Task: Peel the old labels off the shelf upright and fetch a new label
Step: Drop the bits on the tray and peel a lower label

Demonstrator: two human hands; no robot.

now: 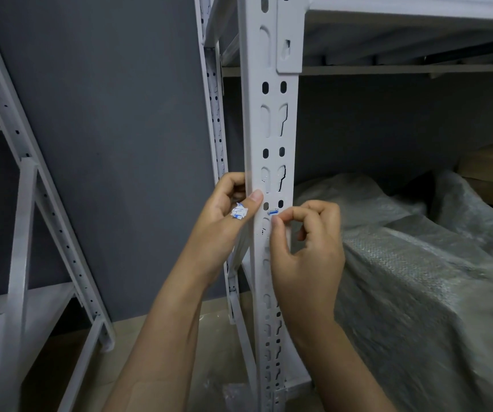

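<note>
Head view — right hand (307, 251) fingers (278, 226) pinch a label scrap (273, 213) on the upright (269, 129) — left hand (223, 217) grips its edge.

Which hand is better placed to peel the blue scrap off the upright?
Right. The right hand pinches the blue scrap on the upright; the left hand grips the upright's edge, peeled bits stuck to it.
</note>
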